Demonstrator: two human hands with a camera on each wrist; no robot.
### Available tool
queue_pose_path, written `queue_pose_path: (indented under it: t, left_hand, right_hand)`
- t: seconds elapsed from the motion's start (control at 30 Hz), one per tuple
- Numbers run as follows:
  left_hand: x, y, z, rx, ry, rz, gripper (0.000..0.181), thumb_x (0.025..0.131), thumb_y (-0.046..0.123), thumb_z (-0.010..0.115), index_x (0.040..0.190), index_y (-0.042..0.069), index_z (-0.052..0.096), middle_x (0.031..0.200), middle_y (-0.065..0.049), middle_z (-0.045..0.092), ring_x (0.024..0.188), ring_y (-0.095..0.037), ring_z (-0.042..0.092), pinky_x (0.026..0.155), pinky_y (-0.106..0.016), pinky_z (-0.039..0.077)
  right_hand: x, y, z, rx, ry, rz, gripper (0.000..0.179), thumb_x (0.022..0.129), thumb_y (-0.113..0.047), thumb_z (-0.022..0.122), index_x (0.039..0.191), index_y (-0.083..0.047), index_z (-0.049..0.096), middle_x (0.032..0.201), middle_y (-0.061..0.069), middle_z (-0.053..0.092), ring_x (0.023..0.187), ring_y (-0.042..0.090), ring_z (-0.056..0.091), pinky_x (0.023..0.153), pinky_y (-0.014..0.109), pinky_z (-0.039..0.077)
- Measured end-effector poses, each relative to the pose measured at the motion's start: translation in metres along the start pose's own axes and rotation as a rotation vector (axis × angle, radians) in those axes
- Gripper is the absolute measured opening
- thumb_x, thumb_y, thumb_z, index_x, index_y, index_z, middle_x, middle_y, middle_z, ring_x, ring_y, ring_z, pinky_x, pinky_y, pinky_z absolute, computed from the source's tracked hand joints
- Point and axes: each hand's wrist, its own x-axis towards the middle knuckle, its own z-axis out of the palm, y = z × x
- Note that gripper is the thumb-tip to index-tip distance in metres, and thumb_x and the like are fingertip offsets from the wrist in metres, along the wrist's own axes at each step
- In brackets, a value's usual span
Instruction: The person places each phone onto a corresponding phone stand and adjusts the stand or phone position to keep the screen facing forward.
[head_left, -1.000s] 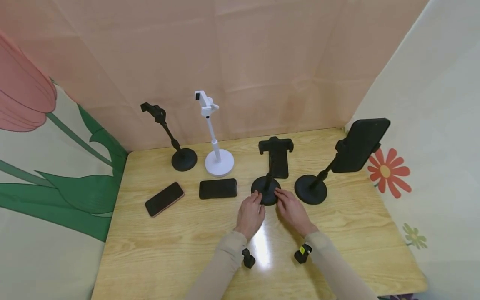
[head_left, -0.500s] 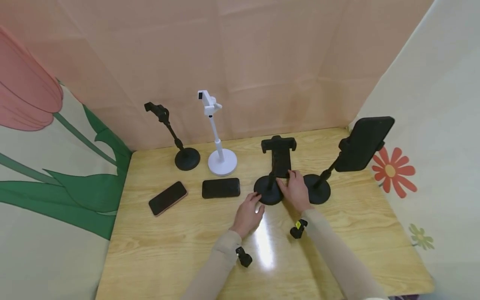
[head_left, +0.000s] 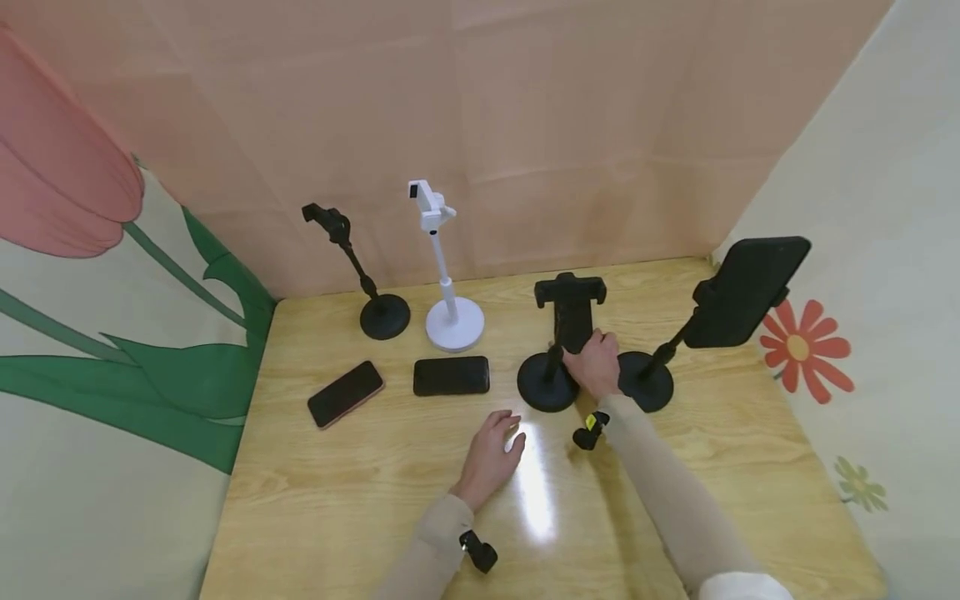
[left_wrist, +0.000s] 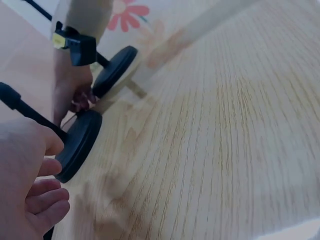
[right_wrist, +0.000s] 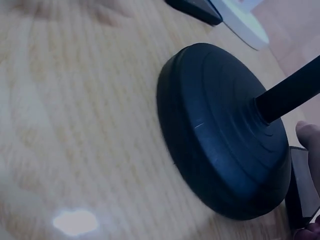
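In the head view my right hand (head_left: 596,364) reaches behind the round base of a black phone stand (head_left: 547,383). It grips the near end of a black smartphone (head_left: 574,323) lying flat behind that stand. The right wrist view shows my thumb (right_wrist: 311,137) and fingers on either side of the phone's end (right_wrist: 300,187), close to the base (right_wrist: 220,135); the rest of the phone is out of that view. My left hand (head_left: 489,458), fingers loosely bent and holding nothing, hovers over the table in front of the stand.
A black stand (head_left: 385,317) and a white stand (head_left: 455,323) are at the back left. Two phones, one angled (head_left: 346,394) and one sideways (head_left: 451,376), lie before them. Just right of my right hand, another black stand (head_left: 645,382) carries a mounted phone (head_left: 748,292).
My right hand has left the stand's base and moved forward to the phone behind it. My left hand has let go of the base and drawn back toward me.
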Motion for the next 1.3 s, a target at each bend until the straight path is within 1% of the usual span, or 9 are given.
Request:
queue_pose_path:
  t: [0.17,0.27,0.43,0.57,0.7,0.93,1.1,1.17,1.3]
  left_hand:
    - [-0.005,0.001,-0.005,-0.010,0.000,-0.019,0.030,0.098,0.018,0.068,0.125,0.004,0.073,0.132,-0.013,0.066,0.120,-0.028,0.066,0.105,-0.040,0.053]
    - [-0.007,0.003,-0.007,-0.016,0.010,0.000,0.030,0.098,0.017,0.068,0.123,0.003,0.073,0.130,-0.013,0.067,0.119,-0.029,0.067,0.104,-0.040,0.054]
    - [-0.010,0.005,-0.004,-0.040,0.027,0.031,0.029,0.097,0.017,0.069,0.121,0.001,0.074,0.127,-0.015,0.067,0.117,-0.029,0.067,0.103,-0.040,0.055]
    - [-0.012,0.006,-0.002,-0.047,0.025,0.014,0.028,0.097,0.017,0.070,0.121,0.002,0.074,0.127,-0.013,0.067,0.117,-0.028,0.067,0.103,-0.039,0.054]
    - [-0.015,0.008,-0.002,-0.058,0.026,-0.001,0.028,0.096,0.016,0.071,0.120,0.002,0.074,0.126,-0.013,0.067,0.116,-0.028,0.067,0.103,-0.039,0.054]
    - [-0.018,0.006,-0.002,-0.048,0.027,0.005,0.028,0.097,0.018,0.070,0.120,0.003,0.074,0.126,-0.013,0.068,0.116,-0.027,0.067,0.102,-0.038,0.055]
    - [-0.019,0.008,-0.004,-0.058,0.019,-0.005,0.028,0.098,0.018,0.069,0.120,0.002,0.074,0.126,-0.013,0.068,0.116,-0.028,0.067,0.102,-0.040,0.055]
    - [-0.018,0.008,-0.005,-0.060,0.019,-0.003,0.028,0.097,0.017,0.069,0.120,0.001,0.074,0.126,-0.014,0.067,0.116,-0.029,0.067,0.102,-0.040,0.055]
    - [-0.017,0.008,-0.008,-0.061,0.015,0.012,0.028,0.097,0.016,0.070,0.120,0.000,0.073,0.126,-0.015,0.068,0.116,-0.030,0.067,0.102,-0.041,0.055]
  right_hand:
    - [0.002,-0.006,-0.002,-0.029,-0.027,0.035,0.106,0.087,-0.065,0.070,0.142,0.018,0.034,0.137,0.037,0.034,0.123,0.051,0.041,0.100,0.064,0.047]
    - [0.002,-0.011,-0.003,-0.045,-0.030,0.059,0.107,0.085,-0.066,0.070,0.141,0.019,0.035,0.136,0.037,0.035,0.122,0.051,0.042,0.101,0.063,0.046]
    - [0.005,-0.018,-0.002,-0.079,-0.008,0.090,0.102,0.084,-0.064,0.072,0.133,0.021,0.043,0.127,0.035,0.042,0.117,0.048,0.047,0.099,0.061,0.049]
    - [0.012,-0.017,-0.001,-0.105,-0.014,0.100,0.097,0.085,-0.062,0.072,0.127,0.021,0.047,0.123,0.034,0.045,0.114,0.046,0.048,0.095,0.060,0.051]
    - [0.016,-0.014,-0.002,-0.085,-0.033,0.096,0.092,0.087,-0.056,0.071,0.127,0.023,0.046,0.124,0.036,0.044,0.115,0.048,0.047,0.095,0.062,0.051]
    - [0.016,-0.006,-0.013,0.095,-0.096,0.112,0.087,0.089,-0.052,0.064,0.132,0.021,0.044,0.132,0.034,0.042,0.115,0.046,0.048,0.100,0.062,0.049]
    - [0.012,-0.003,-0.028,0.278,-0.160,0.124,0.091,0.090,-0.065,0.061,0.132,0.016,0.051,0.129,0.032,0.046,0.105,0.039,0.050,0.091,0.050,0.049]
    - [0.010,-0.001,-0.033,0.347,-0.199,0.152,0.095,0.090,-0.071,0.059,0.134,0.012,0.052,0.130,0.030,0.048,0.107,0.037,0.050,0.090,0.047,0.047]
    - [0.005,0.003,-0.043,0.494,-0.274,0.212,0.108,0.086,-0.080,0.058,0.150,0.006,0.043,0.147,0.029,0.047,0.129,0.039,0.049,0.110,0.050,0.043]
